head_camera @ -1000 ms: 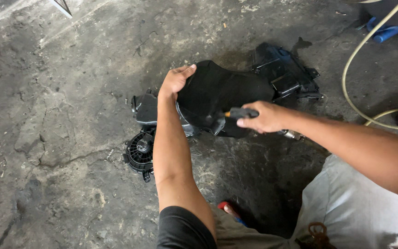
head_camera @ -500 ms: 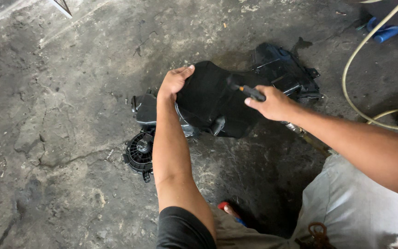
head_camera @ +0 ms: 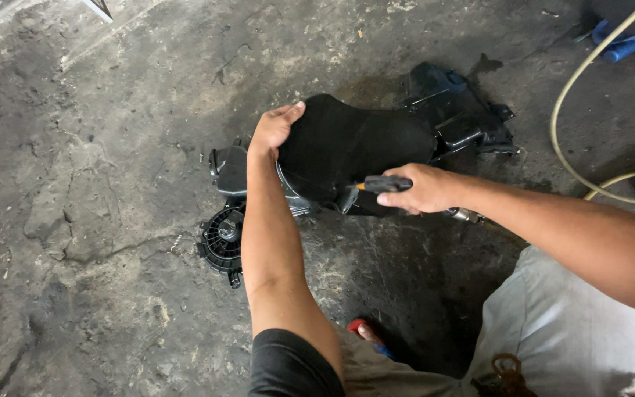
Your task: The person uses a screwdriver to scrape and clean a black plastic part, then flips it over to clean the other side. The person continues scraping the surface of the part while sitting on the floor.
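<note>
A black plastic housing (head_camera: 347, 151) lies on the wet concrete floor, with more black casing parts (head_camera: 457, 110) behind it. My left hand (head_camera: 273, 126) grips the housing's upper left edge. My right hand (head_camera: 420, 189) is shut on a black nozzle tool (head_camera: 384, 184) with an orange ring, its tip pointing left at the housing's lower edge. A metal fitting (head_camera: 464, 215) shows just behind that hand.
A round black blower fan (head_camera: 223, 239) sits on the floor left of my left forearm. A pale hose (head_camera: 575, 162) curves along the right side, near a blue object (head_camera: 622, 45) at the top right. My knees and a red sandal (head_camera: 358, 327) are at the bottom.
My right hand swung up onto the housing's right side, then came back down and left to its lower edge. The left hand kept its grip.
</note>
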